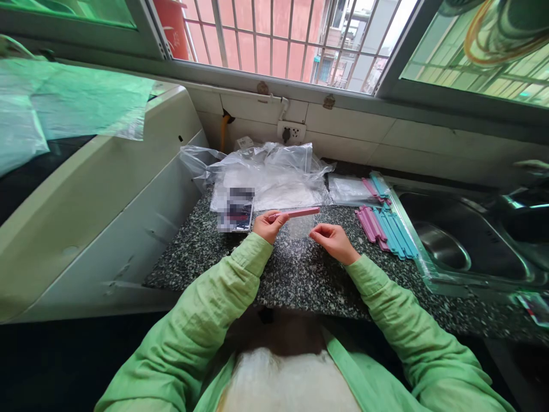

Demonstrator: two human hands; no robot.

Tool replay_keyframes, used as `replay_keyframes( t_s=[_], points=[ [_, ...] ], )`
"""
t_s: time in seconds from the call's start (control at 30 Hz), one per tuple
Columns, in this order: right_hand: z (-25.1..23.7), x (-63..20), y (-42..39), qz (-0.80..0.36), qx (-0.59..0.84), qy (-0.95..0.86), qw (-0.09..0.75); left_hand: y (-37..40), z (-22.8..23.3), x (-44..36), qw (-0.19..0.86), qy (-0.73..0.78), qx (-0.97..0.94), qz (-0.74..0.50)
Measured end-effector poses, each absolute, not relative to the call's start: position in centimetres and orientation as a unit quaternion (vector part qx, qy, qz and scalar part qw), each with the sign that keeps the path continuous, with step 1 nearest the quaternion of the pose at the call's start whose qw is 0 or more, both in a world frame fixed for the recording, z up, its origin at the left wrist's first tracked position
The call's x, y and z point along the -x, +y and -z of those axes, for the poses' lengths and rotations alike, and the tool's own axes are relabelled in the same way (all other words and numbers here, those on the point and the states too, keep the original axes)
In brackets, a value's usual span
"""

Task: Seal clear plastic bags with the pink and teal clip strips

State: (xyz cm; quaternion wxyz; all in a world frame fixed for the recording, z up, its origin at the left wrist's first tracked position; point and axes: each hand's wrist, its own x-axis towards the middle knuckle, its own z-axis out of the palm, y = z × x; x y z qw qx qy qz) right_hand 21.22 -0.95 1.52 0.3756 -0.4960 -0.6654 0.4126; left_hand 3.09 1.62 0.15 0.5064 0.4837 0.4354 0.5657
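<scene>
Head view showed the left hand [268, 225] with its grip clamped on one end of a pink clip stick [295, 213], which reached out level to the right, above a small clear bag [299, 227]. The right hand [332, 239] sat just right of that bag, its fingers pinched together at the bag's edge; whether they truly held the film was too faint to tell.

Held by one end only, the stick could have tipped or slid out of the left grip, dropping onto the speckled surface [295, 274] below. The thin bag looked slippery and nearly invisible, so the right pinch could have missed or let it slip.

Farther right of the right hand lay a pile of pink and blue sticks [386, 227], close to the sink [454, 240]; a careless sweep of the sleeve might have knocked some in. Beyond both hands lay crumpled plastic bags [274, 171].
</scene>
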Motion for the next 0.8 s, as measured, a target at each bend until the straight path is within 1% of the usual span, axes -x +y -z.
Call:
replay_keyframes(
  t_s=[0.33, 0.57, 0.67, 0.8],
  points=[
    [-1.1, -21.3, -0.8, -0.381, 0.495, -0.687, 0.372, 1.5, -0.2, -3.3, 0.488, 0.448, -0.484, -0.572],
    [-1.1, -21.7, -0.5, -0.365, 0.507, -0.660, 0.417, 1.2, -0.9, -3.5, 0.509, 0.458, -0.505, -0.526],
    [-1.2, -22.0, -0.4, -0.340, 0.513, -0.660, 0.431, 0.9, -1.2, -3.6, 0.501, 0.457, -0.541, -0.498],
    [-1.5, -22.3, -0.4, -0.275, 0.495, -0.711, 0.417, 0.7, -1.0, -3.6, 0.483, 0.434, -0.592, -0.478]
  ],
)
